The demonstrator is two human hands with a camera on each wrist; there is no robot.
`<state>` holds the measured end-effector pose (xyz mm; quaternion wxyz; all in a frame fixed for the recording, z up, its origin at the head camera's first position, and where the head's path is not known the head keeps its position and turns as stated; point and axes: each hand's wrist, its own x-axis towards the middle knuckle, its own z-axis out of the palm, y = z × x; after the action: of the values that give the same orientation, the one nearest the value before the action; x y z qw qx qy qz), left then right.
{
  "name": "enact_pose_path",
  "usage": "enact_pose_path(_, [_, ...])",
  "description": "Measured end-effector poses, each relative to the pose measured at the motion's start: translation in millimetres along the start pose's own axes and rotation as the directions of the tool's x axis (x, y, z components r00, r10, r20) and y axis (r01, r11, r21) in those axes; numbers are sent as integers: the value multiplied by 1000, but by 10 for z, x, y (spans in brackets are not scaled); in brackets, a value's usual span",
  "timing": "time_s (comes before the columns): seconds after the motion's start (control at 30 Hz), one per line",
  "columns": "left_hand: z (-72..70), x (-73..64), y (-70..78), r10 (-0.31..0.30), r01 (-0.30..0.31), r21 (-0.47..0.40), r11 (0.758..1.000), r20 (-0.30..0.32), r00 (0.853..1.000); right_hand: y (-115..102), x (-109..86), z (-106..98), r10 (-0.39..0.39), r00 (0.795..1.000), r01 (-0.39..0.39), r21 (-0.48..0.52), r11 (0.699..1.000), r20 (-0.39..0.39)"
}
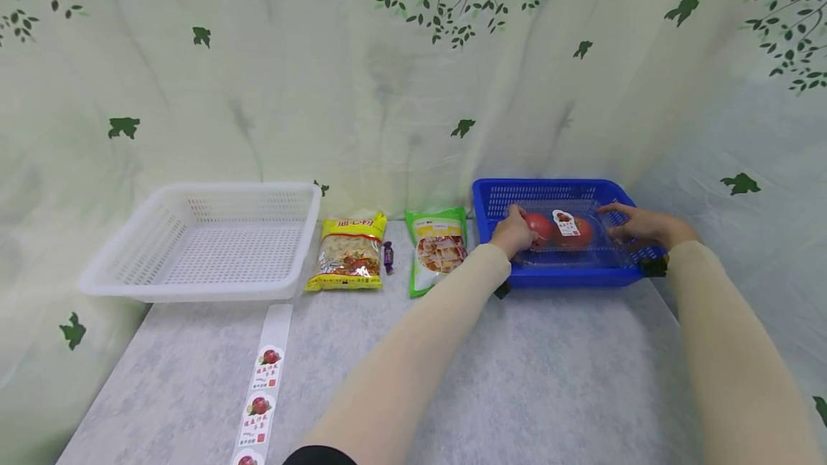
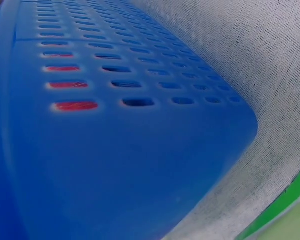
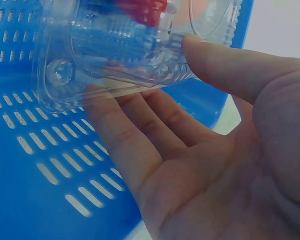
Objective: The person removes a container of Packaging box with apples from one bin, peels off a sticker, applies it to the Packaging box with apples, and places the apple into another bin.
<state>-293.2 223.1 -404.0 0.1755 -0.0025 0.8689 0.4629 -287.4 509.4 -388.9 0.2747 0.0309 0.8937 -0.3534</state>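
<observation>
A clear plastic clamshell box [image 1: 549, 255] with red tomatoes [image 1: 581, 235] inside and a white fruit sticker [image 1: 565, 223] on its lid is in the blue basket [image 1: 562, 278]. My left hand [image 1: 512, 233] grips the box's left end; the left wrist view shows only the basket's slotted side [image 2: 115, 150], with red behind some slots. At the other end, my right hand [image 1: 646, 227] holds the box's edge. The right wrist view shows the right thumb [image 3: 220, 62] against its side and the fingers [image 3: 120, 130] underneath.
Left of the basket lie a green-edged food packet [image 1: 441, 246], a small purple-wrapped candy [image 1: 388, 257] and a yellow noodle packet [image 1: 349, 253]. A white slotted basket [image 1: 194, 291] stands at the far left. Toward the front lies a strip of fruit stickers [image 1: 261, 393]. A leaf-print curtain [image 1: 336, 92] hangs behind.
</observation>
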Motion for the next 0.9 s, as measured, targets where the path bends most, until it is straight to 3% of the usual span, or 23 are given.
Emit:
enact_pose_path(0.17, [16,13,16,-2,2,5,1000,9,1000,22,-6,-29,3,1000,-3,5,1000,5])
enact_pose_path(0.5, [-46,-5,47,32,-26,206,978,-25,999,-35,24,-29,19,1000,-19,-1,1000,2])
enact_pose_path(0.67, [-114,-74,42,52,-49,180,982,-11,999,-105,19,-8,5,1000,-6,-35,999,-23])
enact_pose_path(0.8, [-171,-124,94,91,-90,195,977,7,996,-170,-15,-26,-47,997,35,-181,983,-59])
enact_pose_path(0.9, [-225,-166,159,145,-143,266,953,11,989,-268,-66,-55,-99,989,55,-353,934,-110])
